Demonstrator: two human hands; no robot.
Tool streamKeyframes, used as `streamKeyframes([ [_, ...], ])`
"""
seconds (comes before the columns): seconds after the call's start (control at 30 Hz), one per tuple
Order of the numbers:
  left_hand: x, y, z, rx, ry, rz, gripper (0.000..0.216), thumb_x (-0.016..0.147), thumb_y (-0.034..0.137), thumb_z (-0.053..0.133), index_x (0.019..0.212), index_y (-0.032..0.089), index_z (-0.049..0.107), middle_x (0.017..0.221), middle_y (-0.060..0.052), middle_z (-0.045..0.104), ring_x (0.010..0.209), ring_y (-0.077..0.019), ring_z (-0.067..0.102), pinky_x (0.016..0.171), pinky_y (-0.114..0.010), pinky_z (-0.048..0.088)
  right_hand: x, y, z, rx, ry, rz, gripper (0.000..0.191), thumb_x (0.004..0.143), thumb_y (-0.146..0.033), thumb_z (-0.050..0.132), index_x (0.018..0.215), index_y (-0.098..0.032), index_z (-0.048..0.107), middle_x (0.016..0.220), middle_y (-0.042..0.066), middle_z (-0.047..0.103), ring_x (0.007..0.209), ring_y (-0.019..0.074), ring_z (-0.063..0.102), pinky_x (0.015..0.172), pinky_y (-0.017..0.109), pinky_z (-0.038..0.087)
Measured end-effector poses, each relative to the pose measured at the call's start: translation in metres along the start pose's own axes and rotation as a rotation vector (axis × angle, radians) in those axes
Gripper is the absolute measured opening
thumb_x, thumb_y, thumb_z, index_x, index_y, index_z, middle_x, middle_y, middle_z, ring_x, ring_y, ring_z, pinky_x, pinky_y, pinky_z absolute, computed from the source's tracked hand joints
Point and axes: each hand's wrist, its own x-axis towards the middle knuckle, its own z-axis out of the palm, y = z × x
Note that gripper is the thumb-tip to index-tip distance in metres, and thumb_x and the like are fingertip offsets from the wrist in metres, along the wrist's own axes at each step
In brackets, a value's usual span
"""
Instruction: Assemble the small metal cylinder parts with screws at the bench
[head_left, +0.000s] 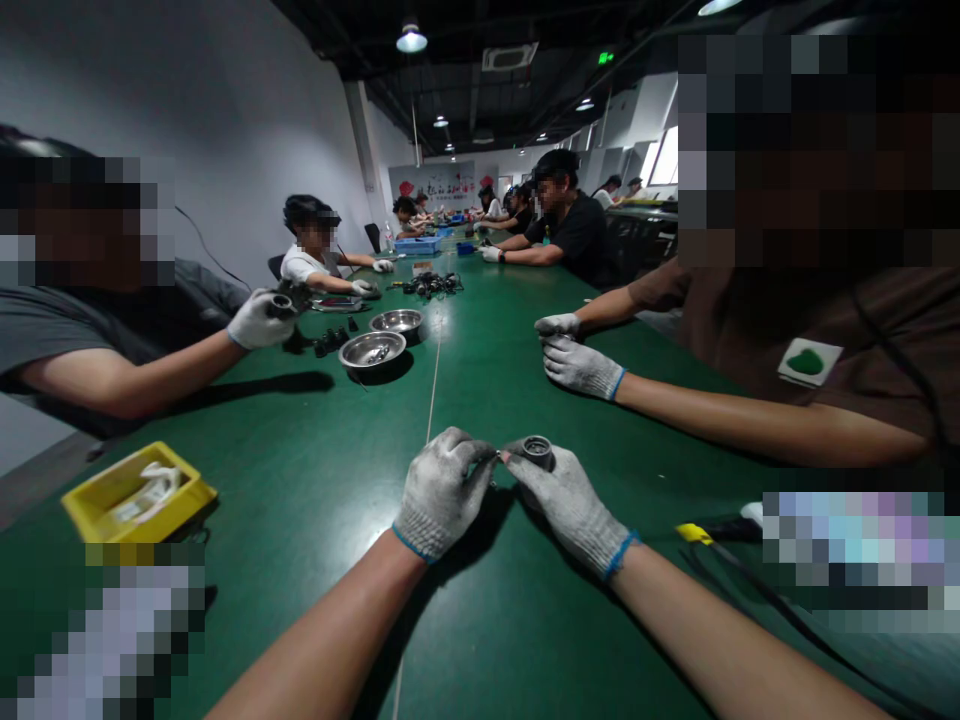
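Both of my hands wear white knitted gloves with blue cuffs and meet over the green table [330, 480]. My left hand [442, 490] is closed in a pinch, with a tiny bright piece [499, 456] at its fingertips, too small to name. In my right hand [574, 500] is a dark round cylindrical part [538, 452], its ringed open end facing up. The thumb and forefinger of that hand reach toward the left fingertips and nearly touch them. The lower part of the cylinder is hidden by the glove.
Two metal bowls [373, 351] stand ahead to the left, beside several black parts [330, 340]. A yellow bin [142, 495] sits at left. Gloved co-workers' hands [581, 365] work at right and left [262, 318]. A black cable [780, 600] lies at right.
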Motion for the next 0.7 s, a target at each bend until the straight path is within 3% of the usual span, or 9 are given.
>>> streamKeyframes([
  [0.23, 0.0014, 0.0005, -0.0018, -0.001, -0.013, 0.001, 0.009, 0.095, 0.015, 0.064, 0.099, 0.018, 0.071, 0.086, -0.005, 0.068, 0.075, -0.0169, 0.067, 0.068, -0.027, 0.056, 0.0008, 0.0014, -0.0004, 0.025, 0.009, -0.025, 0.035, 0.071, -0.050, 0.076, 0.082, -0.016, 0.079, 0.082, 0.009, 0.079, 0.078, 0.0243, 0.069, 0.078, 0.037, 0.054],
  [0.7, 0.0019, 0.0003, -0.0035, -0.019, 0.004, -0.011, 0.006, 0.094, 0.020, 0.068, 0.098, 0.018, 0.072, 0.087, -0.005, 0.069, 0.076, -0.0175, 0.068, 0.069, -0.028, 0.056, -0.0006, -0.0021, 0.0022, 0.046, 0.009, -0.005, 0.036, 0.070, -0.052, 0.075, 0.079, -0.017, 0.074, 0.072, 0.004, 0.070, 0.069, 0.0196, 0.061, 0.066, 0.032, 0.048],
])
